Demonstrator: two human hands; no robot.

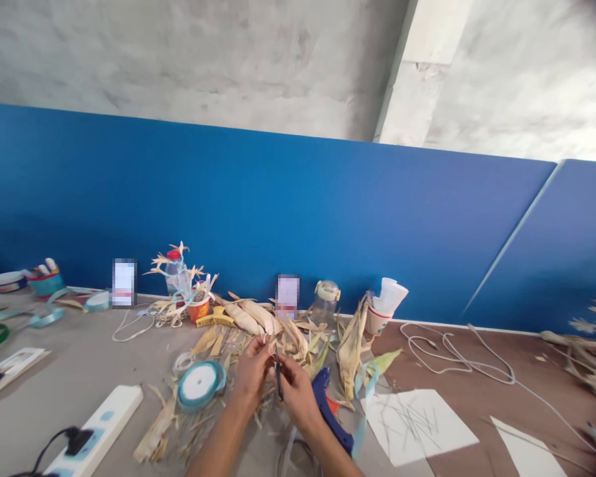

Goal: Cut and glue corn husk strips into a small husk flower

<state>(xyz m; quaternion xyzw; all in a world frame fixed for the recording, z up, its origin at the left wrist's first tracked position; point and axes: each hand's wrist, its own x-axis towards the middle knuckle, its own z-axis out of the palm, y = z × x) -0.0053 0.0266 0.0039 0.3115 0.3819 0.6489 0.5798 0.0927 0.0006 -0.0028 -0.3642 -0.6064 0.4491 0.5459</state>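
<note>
My left hand (252,371) is closed in a pinch near the middle of the table, with a small pale strip, seemingly dried corn husk, at its fingertips. Close against it, my right hand (294,385) is closed around slim dark scissors (279,377), their blades pointing up beside the left fingertips. A blue glue gun (322,404) lies just right of my right forearm. Dried corn husks (251,317) are heaped behind both hands, and a bundle of husks (350,351) stands to the right. Left of my left hand lies a roll of blue ribbon (198,385).
A white power strip (106,424) lies front left. Along the blue partition (278,199) stand two blurred phones, a lidded clear jar (325,301), an orange cup (198,310) with husk flowers and a paper cup (376,321). Thin wires lie on white paper (447,430); a white cable (457,361) loops behind.
</note>
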